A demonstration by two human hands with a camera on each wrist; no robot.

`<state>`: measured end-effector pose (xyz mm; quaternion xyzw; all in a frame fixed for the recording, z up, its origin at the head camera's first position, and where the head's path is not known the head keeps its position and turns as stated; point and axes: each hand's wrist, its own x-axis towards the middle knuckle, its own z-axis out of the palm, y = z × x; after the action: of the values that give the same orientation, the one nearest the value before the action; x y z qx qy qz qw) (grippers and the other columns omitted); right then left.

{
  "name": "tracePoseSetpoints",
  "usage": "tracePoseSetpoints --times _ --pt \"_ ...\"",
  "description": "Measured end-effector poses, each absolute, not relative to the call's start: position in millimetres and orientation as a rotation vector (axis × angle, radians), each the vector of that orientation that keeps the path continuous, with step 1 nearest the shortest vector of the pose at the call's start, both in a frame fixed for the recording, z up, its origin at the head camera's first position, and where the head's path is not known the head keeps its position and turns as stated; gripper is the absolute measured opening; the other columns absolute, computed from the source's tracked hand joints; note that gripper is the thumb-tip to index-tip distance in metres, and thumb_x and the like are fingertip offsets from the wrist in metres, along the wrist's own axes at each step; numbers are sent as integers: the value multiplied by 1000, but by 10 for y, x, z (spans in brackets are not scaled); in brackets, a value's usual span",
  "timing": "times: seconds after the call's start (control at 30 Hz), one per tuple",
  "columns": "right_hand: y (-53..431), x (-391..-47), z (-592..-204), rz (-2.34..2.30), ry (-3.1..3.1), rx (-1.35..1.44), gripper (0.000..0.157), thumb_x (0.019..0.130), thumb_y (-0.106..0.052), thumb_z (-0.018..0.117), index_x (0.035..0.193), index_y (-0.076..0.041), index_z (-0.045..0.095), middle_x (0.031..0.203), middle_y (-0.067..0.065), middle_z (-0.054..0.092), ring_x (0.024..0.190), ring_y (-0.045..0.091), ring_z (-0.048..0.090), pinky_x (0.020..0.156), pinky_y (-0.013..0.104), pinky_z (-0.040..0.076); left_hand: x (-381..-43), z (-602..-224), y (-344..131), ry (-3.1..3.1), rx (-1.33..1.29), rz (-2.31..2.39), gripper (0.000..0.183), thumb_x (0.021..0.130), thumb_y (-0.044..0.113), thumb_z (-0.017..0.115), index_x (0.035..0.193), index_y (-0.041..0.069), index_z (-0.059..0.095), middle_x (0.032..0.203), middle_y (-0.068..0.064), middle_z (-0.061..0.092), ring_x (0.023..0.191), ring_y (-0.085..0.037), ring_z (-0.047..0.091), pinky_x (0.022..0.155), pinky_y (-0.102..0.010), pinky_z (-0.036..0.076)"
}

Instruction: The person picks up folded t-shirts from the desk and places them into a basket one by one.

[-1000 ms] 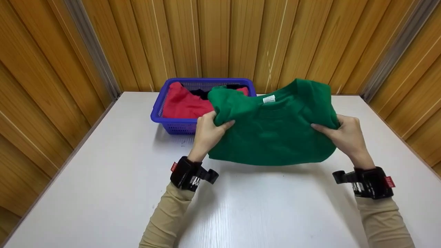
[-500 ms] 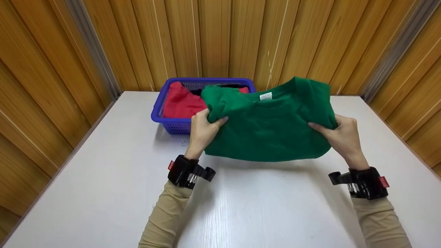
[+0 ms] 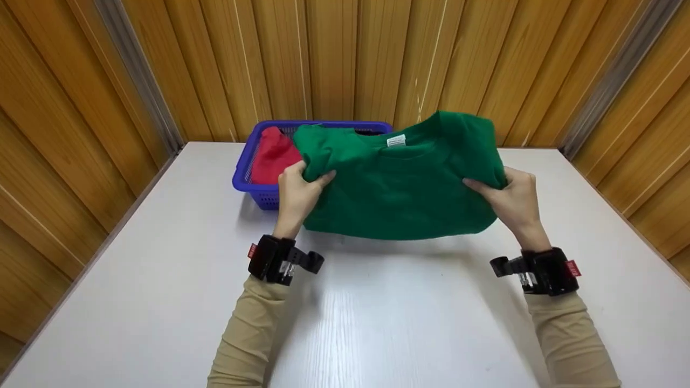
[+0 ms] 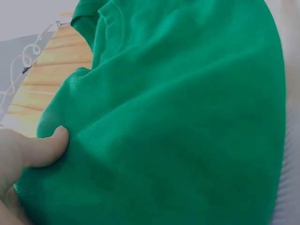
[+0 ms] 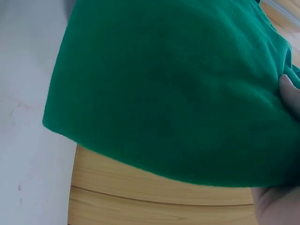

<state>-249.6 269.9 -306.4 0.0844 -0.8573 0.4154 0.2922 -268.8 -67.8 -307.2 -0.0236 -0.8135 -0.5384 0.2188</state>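
Note:
A folded green T-shirt [image 3: 399, 188] hangs above the white table between both hands, its collar and white label facing up toward the back. My left hand [image 3: 299, 194] grips its left side, thumb in front and the other fingers mostly hidden behind the cloth. On the opposite side my right hand [image 3: 515, 199] pinches the fabric in the same manner. The left wrist view shows the left thumb [image 4: 47, 147] pressed on the green cloth. In the right wrist view the right thumb [image 5: 290, 93] lies at the shirt's edge.
Behind the shirt's left part stands a purple plastic basket [image 3: 253, 188], partly covered by it. Red clothing [image 3: 272, 159] lies inside, with something black at the back. Wood-patterned walls [image 3: 334, 59] enclose the white table [image 3: 151, 258] at the back and sides.
Both hands have carried the green T-shirt to the left and slightly up in the head view. It now covers more of the basket. The grip looks the same.

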Motion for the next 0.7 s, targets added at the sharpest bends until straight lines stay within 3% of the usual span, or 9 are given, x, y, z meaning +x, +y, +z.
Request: tracePoseSetpoints --times 0.13,0.43,0.7 --pt "2594 -2639 -2954 1130 -2271 218 31 80 -22 77 89 6 69 96 20 72 84 -3 67 76 8 49 -2749 -2916 -786 -2242 -67 -1474 28 79 19 78 88 -4 65 99 -21 71 97 -28 67 82 -42 54" --pt "2287 -3004 -2674 1292 -2242 216 38 79 -27 77 94 6 67 91 -1 69 86 -1 61 93 35 52 -2927 -2589 -1067 -2138 -70 -1414 30 82 18 75 96 -6 65 107 -21 70 102 -30 67 87 -41 54" --pt "1952 -3274 -2615 1465 -2162 257 33 79 -23 78 96 2 66 99 5 71 93 8 65 95 36 51 -3067 -2528 -1334 -2083 27 -1395 29 83 20 74 97 -4 66 110 -18 70 105 -26 66 91 -36 53"
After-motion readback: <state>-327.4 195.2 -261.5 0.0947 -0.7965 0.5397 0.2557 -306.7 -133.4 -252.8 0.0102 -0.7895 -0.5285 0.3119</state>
